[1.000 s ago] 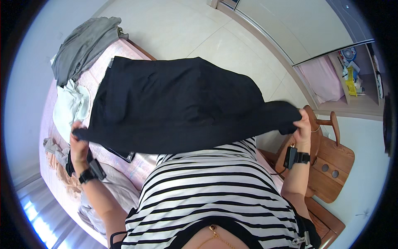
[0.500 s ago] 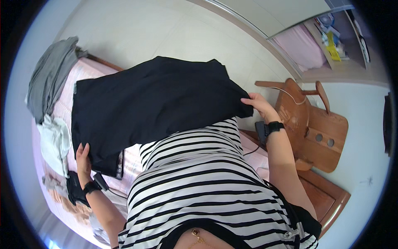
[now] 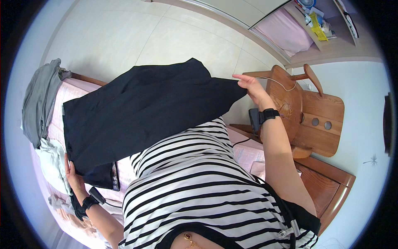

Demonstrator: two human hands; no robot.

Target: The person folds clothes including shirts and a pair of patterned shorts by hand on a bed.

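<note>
A black garment (image 3: 145,110) is stretched out between my two hands in front of my striped top; its exact kind does not show. My left hand (image 3: 74,178) grips its lower left corner, thumb and fingers closed on the edge. At the right end, my right hand (image 3: 253,89) pinches the other corner, with the index finger pointing outward. Another dark folded cloth (image 3: 101,179) with a light-marked edge lies on the bed under the garment. Beside my left hand is a white cloth (image 3: 52,164).
A pink patterned bed (image 3: 58,114) has a grey garment (image 3: 39,103) at its far left and crumpled beige clothes (image 3: 68,218) at its near left. To the right stands a wooden chair (image 3: 319,120). A cabinet (image 3: 340,52) holds pink fabric and a yellow basket (image 3: 318,29).
The garment's left end has come lower and nearer with my left hand. My right hand has risen slightly, and its index finger has stretched out. The whole view has shifted a little.
</note>
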